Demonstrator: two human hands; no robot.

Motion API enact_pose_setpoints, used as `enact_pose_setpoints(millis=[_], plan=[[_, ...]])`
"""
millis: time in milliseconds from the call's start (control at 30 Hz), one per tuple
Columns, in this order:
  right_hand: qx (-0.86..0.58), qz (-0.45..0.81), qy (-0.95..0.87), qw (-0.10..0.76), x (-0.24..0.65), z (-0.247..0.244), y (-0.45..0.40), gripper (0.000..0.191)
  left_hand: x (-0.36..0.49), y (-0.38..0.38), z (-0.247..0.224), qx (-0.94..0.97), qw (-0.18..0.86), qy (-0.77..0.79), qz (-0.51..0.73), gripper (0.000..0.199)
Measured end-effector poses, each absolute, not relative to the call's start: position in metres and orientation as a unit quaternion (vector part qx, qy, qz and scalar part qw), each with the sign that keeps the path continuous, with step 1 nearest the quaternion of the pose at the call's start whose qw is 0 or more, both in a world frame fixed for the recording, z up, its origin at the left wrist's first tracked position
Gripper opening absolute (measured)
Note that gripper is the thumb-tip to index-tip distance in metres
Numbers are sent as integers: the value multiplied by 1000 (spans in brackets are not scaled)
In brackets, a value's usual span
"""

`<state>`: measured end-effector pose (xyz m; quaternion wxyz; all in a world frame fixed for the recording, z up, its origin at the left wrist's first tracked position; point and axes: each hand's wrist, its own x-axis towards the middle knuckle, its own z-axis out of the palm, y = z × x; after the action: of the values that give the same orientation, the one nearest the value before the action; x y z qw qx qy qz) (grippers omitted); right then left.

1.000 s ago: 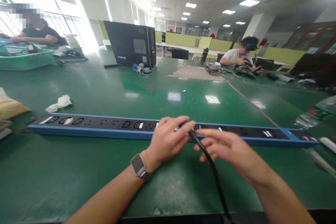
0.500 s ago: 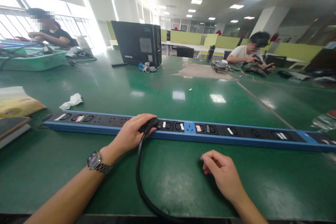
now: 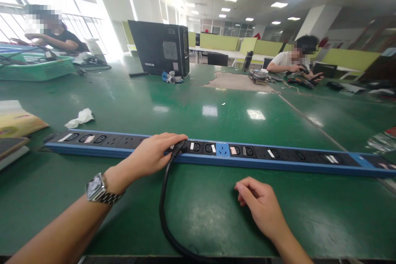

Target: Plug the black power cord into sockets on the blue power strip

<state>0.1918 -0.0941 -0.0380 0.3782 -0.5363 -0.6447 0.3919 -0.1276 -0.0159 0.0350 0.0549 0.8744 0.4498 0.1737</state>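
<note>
A long blue and black power strip (image 3: 278, 166) lies across the green table (image 3: 192, 111), with many sockets facing up. Over its left half, my left hand (image 3: 154, 150) is closed round a black plug (image 3: 181, 147) at the strip's top face; whether the plug sits fully in a socket is hidden. From the plug a thick black cable (image 3: 163, 214) curves down past the table's near edge. My right hand (image 3: 258, 204) rests on the table below the strip, fingers loosely curled, with nothing visible in it.
A black computer case (image 3: 161, 49) stands at the back, gloves (image 3: 172, 77) before it. Crumpled tissue (image 3: 79, 118), a yellow packet (image 3: 21, 119) and a green basket (image 3: 40, 70) are on the left. Two people sit across the table, one left (image 3: 62, 39), one right (image 3: 284, 62).
My left hand has tipped forward and flattened over the plug, its wrist shifting left; the plug now stands more upright. My right hand has hardly moved.
</note>
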Motion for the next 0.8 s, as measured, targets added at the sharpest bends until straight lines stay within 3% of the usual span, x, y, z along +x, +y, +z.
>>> enact_pose_setpoints(millis=[233,433,500,667,800], plan=[[-542,379,-652,372,192,-37,-95,40,-128,-20,13,830,-4,500,248,38],[-538,364,-666,366,191,-38,-95,39,-121,-21,21,847,-45,500,175,35],[-539,364,-663,371,191,-38,-95,40,-118,-23,23,841,-32,501,199,32],[-533,359,-668,374,189,-37,-92,39,-87,-30,9,731,-14,521,440,34],[-539,353,-663,381,188,-37,-93,39,-37,-23,1,800,70,466,371,30]])
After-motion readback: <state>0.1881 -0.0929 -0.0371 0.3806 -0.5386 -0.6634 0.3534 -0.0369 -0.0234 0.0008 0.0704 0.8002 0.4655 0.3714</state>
